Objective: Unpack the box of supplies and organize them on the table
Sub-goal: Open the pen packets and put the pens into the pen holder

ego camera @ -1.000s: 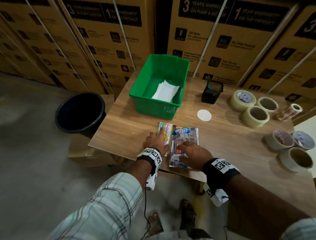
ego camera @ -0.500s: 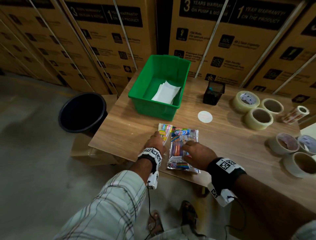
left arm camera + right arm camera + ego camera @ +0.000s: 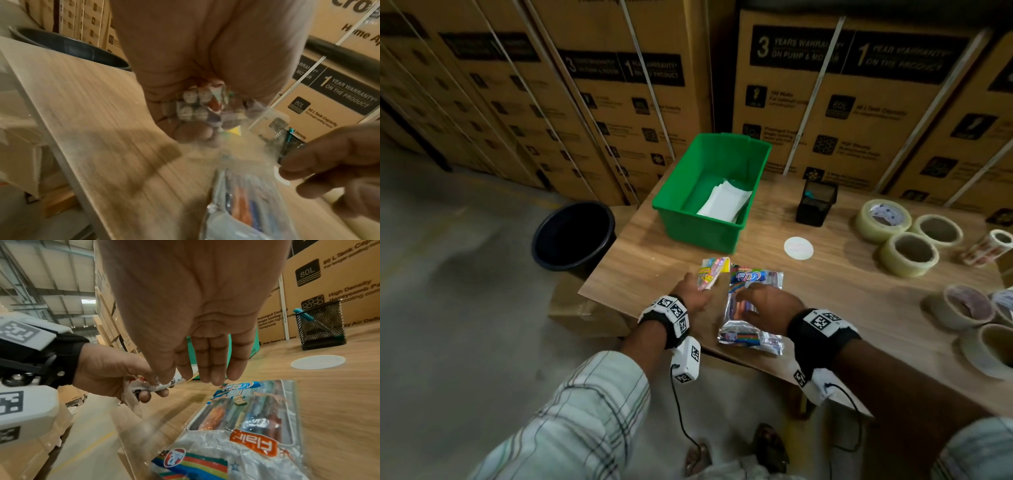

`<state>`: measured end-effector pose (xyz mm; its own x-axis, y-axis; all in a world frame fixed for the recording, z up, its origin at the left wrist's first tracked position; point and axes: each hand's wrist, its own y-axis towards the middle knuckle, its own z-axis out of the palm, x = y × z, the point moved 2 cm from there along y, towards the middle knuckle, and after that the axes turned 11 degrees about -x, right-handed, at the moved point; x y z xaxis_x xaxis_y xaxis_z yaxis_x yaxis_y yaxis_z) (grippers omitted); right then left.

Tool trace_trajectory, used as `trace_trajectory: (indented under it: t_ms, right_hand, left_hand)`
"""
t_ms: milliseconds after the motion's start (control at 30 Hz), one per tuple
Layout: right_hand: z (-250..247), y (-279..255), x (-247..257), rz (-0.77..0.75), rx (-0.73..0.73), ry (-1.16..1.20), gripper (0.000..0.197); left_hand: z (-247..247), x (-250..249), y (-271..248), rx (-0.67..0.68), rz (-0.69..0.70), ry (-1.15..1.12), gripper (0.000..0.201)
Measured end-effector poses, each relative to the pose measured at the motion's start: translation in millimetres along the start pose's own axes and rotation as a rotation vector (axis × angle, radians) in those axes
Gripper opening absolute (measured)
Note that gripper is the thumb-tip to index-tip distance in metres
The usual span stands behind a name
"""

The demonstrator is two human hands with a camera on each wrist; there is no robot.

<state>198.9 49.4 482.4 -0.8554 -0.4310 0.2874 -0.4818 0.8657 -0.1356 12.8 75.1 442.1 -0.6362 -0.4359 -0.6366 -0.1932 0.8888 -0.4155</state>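
On the wooden table (image 3: 859, 291) my left hand (image 3: 693, 294) grips the near end of a small colourful packet (image 3: 711, 274), tilted up off the surface. The left wrist view shows round stick ends inside this packet (image 3: 197, 105), and my fingers are curled round it (image 3: 164, 386). A larger shiny pack of pens (image 3: 748, 342) lies flat to its right, close to the front edge. My right hand (image 3: 770, 301) is over that pack (image 3: 246, 426) with straight fingers (image 3: 205, 366) pointing down at its far end. The green bin (image 3: 664, 205) behind holds white sheets (image 3: 724, 205).
A black mesh holder (image 3: 816, 207) and a white disc (image 3: 798, 248) sit right of the bin. Several tape rolls (image 3: 907, 253) fill the table's right side. A black bucket (image 3: 573, 236) and a cardboard box (image 3: 585, 308) stand on the floor at the left. Stacked cartons wall the back.
My left hand has closed on the small packet, lifted it and drawn it left, opening a gap to the large pack. The right hand stays over the large pack.
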Motion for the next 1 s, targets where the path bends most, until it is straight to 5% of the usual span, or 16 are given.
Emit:
trace_trajectory:
  t_ms: [167,300,400,500,600,667,733,1000]
  right_hand:
    - [-5.2,-8.9,-6.1,0.007,0.092,0.019,0.033]
    - [-9.7,-25.5,-19.1,-0.001,0.104,0.047,0.034]
    - [-14.3,-36.9,-34.3,0.035,-0.012,0.093,0.045]
    - [-26.5,-45.5,-46.1,0.06,-0.144,0.171,0.055]
    - [-42.2,-50.8,-55.8,0.061,-0.297,0.203,0.044]
    - [-55.3,-52.3,-63.0,0.094,-0.397,0.196,0.019]
    - [-70.2,-53.5,-70.0,0.121,-0.478,0.192,0.005]
    - [-130.4,-61.4,-77.0,0.08,-0.587,-0.034,0.003]
  left_hand:
    - [20.2,-21.1,-4.4,0.19,0.032,0.073,0.068]
    - [47.9,-43.6,0.9,0.265,0.042,-0.05,0.102]
    - [64.7,-64.4,4.8,0.27,-0.027,-0.169,0.084]
    - [77.3,-85.6,14.8,0.228,-0.086,-0.214,0.092]
    - [77.9,-119.3,1.2,0.358,-0.109,-0.361,0.039]
    - [71.3,-144.3,-20.1,0.44,-0.182,-0.491,0.022]
    - [70.3,-158.9,-26.2,0.411,-0.228,-0.532,0.025]
    - [50.1,-197.9,-29.0,0.376,-0.215,-0.706,0.02]
